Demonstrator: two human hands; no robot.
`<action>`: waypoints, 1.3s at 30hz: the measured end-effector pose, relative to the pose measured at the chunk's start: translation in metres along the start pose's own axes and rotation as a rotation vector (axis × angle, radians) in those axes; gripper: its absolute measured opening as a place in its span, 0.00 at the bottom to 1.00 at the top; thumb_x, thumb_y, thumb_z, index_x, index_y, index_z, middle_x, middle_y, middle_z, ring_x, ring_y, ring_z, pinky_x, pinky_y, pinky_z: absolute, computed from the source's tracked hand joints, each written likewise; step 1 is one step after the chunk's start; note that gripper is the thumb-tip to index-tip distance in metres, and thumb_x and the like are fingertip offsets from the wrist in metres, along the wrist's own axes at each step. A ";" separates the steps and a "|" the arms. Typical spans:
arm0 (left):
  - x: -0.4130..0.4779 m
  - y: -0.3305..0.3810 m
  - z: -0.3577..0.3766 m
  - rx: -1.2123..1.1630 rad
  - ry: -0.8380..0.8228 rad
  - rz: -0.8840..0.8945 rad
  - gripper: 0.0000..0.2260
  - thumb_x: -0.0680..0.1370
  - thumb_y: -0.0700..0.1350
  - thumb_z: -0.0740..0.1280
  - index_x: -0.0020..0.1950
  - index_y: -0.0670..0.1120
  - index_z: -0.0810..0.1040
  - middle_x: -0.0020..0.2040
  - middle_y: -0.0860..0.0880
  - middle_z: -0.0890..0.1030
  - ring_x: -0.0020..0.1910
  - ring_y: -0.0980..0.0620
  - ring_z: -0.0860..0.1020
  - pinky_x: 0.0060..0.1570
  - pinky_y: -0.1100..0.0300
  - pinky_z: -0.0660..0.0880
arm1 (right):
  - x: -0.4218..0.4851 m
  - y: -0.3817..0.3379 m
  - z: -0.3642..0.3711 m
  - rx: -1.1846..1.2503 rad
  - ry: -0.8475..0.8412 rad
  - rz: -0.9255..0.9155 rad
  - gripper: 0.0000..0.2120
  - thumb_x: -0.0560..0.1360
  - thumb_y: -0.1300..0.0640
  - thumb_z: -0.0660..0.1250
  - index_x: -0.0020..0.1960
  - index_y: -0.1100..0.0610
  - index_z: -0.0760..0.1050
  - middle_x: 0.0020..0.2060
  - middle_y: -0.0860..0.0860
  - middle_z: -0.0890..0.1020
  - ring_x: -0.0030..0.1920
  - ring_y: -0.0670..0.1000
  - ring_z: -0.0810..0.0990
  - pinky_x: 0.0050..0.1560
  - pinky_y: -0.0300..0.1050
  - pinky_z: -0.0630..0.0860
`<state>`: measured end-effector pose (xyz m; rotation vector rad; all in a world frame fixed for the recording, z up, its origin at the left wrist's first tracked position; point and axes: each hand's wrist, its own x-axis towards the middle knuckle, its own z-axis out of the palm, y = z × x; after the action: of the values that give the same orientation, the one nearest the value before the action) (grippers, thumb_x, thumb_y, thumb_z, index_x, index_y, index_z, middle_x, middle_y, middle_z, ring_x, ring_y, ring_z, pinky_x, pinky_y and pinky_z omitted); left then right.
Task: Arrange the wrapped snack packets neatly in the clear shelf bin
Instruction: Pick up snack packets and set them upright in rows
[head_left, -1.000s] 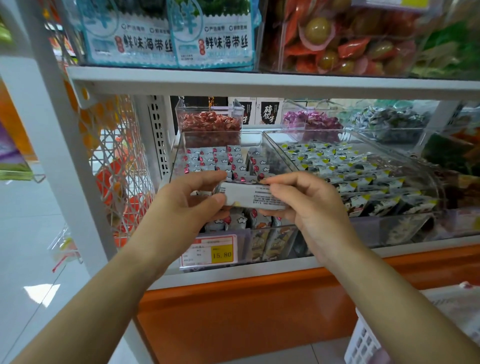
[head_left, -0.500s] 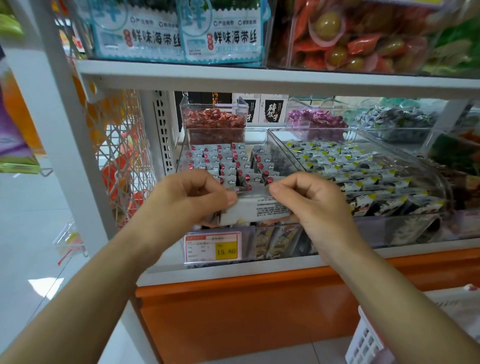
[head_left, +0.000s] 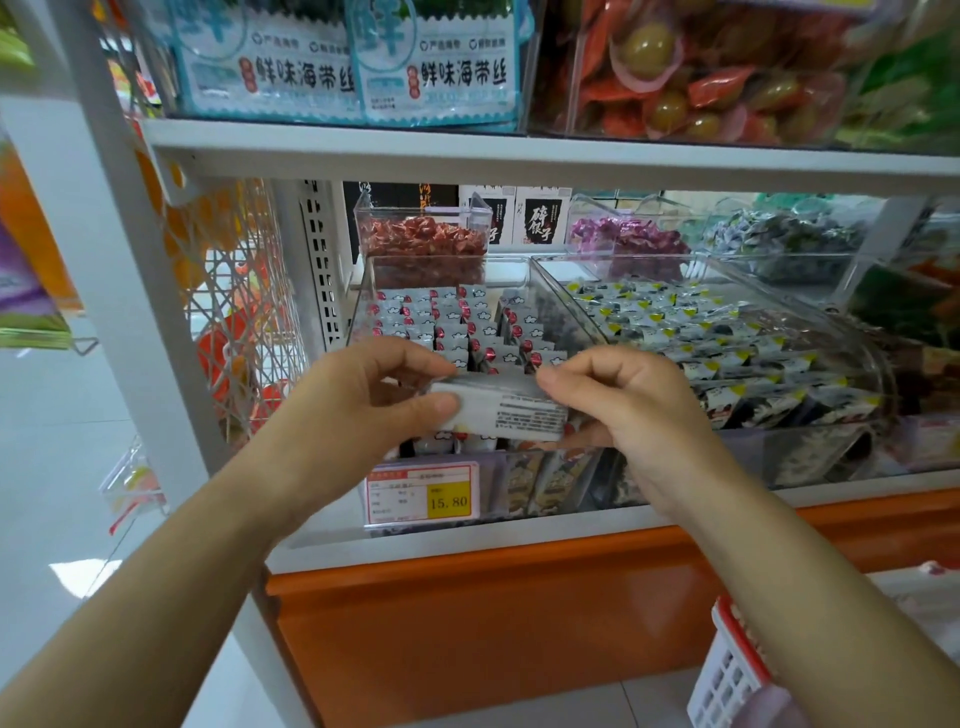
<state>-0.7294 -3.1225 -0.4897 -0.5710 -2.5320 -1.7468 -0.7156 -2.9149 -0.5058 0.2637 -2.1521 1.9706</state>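
Wrapped snack packet (head_left: 511, 410), white with small print, is pinched at its ends by the left hand (head_left: 363, 400) and right hand (head_left: 628, 410). Its long axis runs left-right over the front edge of the clear shelf bin (head_left: 363, 291). Upright rows of packets (head_left: 452, 322) lie just beyond, equally near both hands.

Clear bin (head_left: 360, 306) sits at the left end of the middle shelf (head_left: 467, 545). Packets (head_left: 447, 325) stand in rows inside it, front to back. Loose packet (head_left: 511, 410) is over the bin's front edge, with left hand (head_left: 363, 405) pinching its left end and right hand (head_left: 639, 405) its right end. Price tag (head_left: 422, 492) is on the bin's front wall. Second bin (head_left: 795, 452) is just beside it on the right. Rear bin (head_left: 415, 215) is behind, near the shelf's back edge. Upper shelf (head_left: 519, 156) is overhead. Basket (head_left: 727, 670) is below the shelf, at the right.
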 end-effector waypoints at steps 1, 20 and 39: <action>0.000 0.000 -0.001 0.004 0.016 0.010 0.07 0.69 0.48 0.70 0.46 0.56 0.79 0.43 0.52 0.83 0.40 0.58 0.82 0.36 0.73 0.75 | 0.001 -0.001 -0.003 0.021 -0.038 0.022 0.08 0.71 0.60 0.69 0.34 0.58 0.81 0.34 0.55 0.84 0.35 0.54 0.84 0.32 0.44 0.81; 0.005 -0.005 0.004 0.057 0.357 0.105 0.09 0.79 0.45 0.61 0.45 0.51 0.80 0.36 0.55 0.81 0.35 0.58 0.81 0.30 0.69 0.76 | -0.007 0.007 0.030 -0.114 0.025 -0.211 0.18 0.70 0.56 0.71 0.59 0.46 0.75 0.51 0.49 0.82 0.47 0.46 0.83 0.48 0.41 0.80; 0.007 -0.036 -0.017 0.910 0.121 0.181 0.13 0.78 0.45 0.62 0.61 0.52 0.78 0.71 0.51 0.68 0.72 0.47 0.57 0.70 0.44 0.58 | 0.019 -0.001 0.035 -0.398 0.046 -0.285 0.11 0.73 0.57 0.70 0.55 0.51 0.73 0.46 0.42 0.78 0.49 0.46 0.79 0.52 0.44 0.77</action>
<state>-0.7499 -3.1471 -0.5139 -0.5593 -2.6849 -0.4335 -0.7347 -2.9499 -0.5024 0.4234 -2.2692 1.3520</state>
